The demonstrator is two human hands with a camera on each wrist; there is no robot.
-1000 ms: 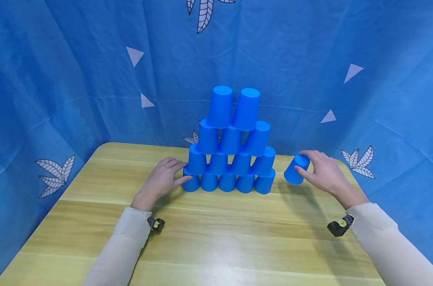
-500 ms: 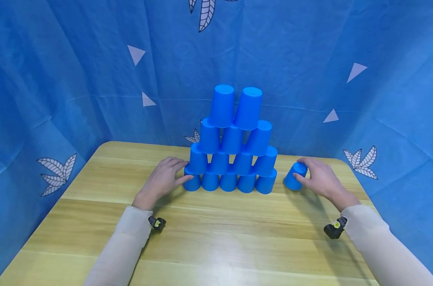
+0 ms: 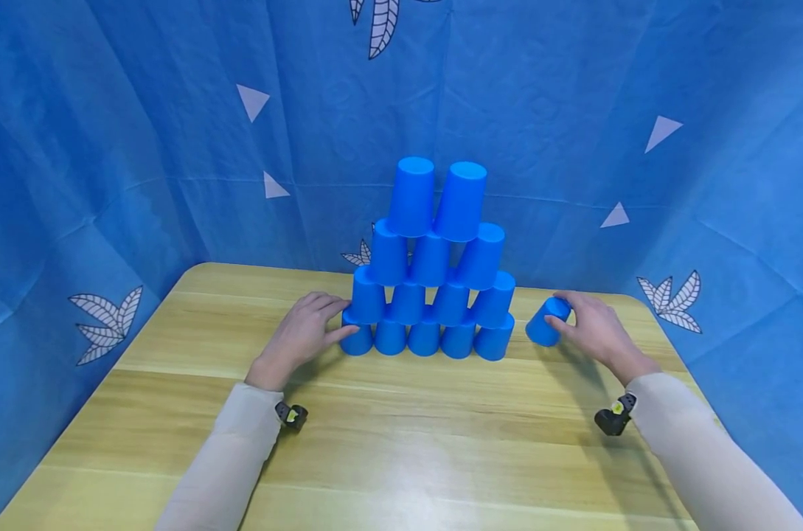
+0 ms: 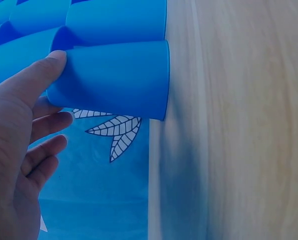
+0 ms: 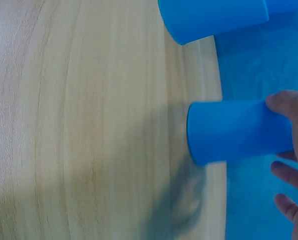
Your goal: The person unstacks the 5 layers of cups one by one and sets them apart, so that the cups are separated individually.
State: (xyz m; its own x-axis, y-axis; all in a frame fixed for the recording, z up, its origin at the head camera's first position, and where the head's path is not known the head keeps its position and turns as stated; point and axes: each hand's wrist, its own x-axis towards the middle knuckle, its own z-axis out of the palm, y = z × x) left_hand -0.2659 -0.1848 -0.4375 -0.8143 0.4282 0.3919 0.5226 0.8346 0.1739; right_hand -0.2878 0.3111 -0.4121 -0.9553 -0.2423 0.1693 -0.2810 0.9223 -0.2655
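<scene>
Upside-down blue cups form a stepped pyramid, with two cups (image 3: 437, 198) on top. At its left end, my left hand (image 3: 299, 335) holds the outermost bottom-row cup (image 3: 357, 339) near its upper end. In the left wrist view the thumb (image 4: 41, 75) lies on this cup's near side while a finger reaches behind it. Apart from the pyramid, on the right, my right hand (image 3: 600, 335) grips a single blue cup (image 3: 546, 324) by its closed end, mouth down and slightly tilted. The right wrist view shows this cup (image 5: 238, 131) close over the tabletop, thumb along its side.
The pyramid stands on a wooden table (image 3: 388, 442), near its back edge. Behind and beside the table hangs a blue curtain (image 3: 540, 96) with leaf and triangle prints. Small black devices (image 3: 613, 417) are strapped to both wrists.
My right hand has lowered the single cup toward the table, then raised it slightly again. The left hand and the pyramid stay as they were.
</scene>
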